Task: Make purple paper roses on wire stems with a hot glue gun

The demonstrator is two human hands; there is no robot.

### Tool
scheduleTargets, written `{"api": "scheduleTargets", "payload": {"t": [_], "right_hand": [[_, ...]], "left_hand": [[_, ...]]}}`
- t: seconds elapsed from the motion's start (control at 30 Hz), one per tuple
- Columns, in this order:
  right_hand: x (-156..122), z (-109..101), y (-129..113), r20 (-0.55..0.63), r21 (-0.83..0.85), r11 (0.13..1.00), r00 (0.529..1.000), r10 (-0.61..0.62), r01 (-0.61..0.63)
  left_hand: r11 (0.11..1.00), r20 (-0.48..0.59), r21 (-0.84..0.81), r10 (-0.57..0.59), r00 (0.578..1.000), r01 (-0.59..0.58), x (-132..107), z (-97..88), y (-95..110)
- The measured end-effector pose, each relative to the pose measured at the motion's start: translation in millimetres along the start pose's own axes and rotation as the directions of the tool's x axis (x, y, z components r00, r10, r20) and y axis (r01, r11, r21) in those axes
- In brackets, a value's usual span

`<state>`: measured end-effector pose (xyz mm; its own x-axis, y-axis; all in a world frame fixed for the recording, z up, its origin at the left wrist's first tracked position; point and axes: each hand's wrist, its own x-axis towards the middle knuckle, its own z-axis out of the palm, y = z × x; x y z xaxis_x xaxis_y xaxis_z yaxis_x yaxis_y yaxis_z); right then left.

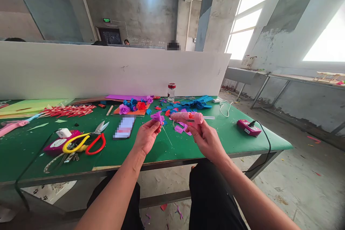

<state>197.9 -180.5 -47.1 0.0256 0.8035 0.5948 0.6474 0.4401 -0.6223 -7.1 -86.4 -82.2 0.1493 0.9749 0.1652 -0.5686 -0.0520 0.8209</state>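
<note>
Between the pinched fingers of my left hand (pixel 147 134) is a purple paper flower (pixel 157 116), its thin wire stem slanting down to the right. My right hand (pixel 208 140) grips a pink hot glue gun (pixel 185 117) by its handle, with the nozzle pointing left close to the flower. A clear glue stick (pixel 209 117) pokes out of the gun's back end. Loose purple paper petals (pixel 179 129) lie on the green table (pixel 151 152) below the gun. Blue crepe paper pieces (pixel 201 102) are heaped behind it.
Red-and-yellow scissors (pixel 99 133), keys (pixel 72 157) and a phone (pixel 124 128) lie to the left. Finished paper flowers (pixel 124 109) rest on orange paper. A glass jar (pixel 171 92) stands by the white partition (pixel 107 70). A purple power socket (pixel 248 128) with a black cord sits at right.
</note>
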Motion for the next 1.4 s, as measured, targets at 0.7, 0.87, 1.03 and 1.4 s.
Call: {"api": "scheduleTargets", "payload": {"t": [0.7,0.87,1.03,1.4], "right_hand": [[-10,12,-8,0.012,0.118,0.988,0.995,-0.098,0.096],[-12,13,-7,0.022,0.089,0.991,0.995,-0.1,0.098],[-12,16,-6,0.016,0.04,0.99,0.991,-0.135,0.134],[-10,18,-10,-0.001,-0.018,0.983,0.983,-0.183,0.183]], "left_hand": [[0.999,0.1,-0.011,0.048,0.994,-0.047,-7,5.0,7],[0.998,0.103,-0.061,0.04,0.994,-0.034,-8,6.3,8],[0.997,0.11,-0.066,0.045,0.993,-0.038,-8,6.0,7],[0.998,0.146,-0.033,0.063,0.987,-0.059,-7,2.5,4]]}}
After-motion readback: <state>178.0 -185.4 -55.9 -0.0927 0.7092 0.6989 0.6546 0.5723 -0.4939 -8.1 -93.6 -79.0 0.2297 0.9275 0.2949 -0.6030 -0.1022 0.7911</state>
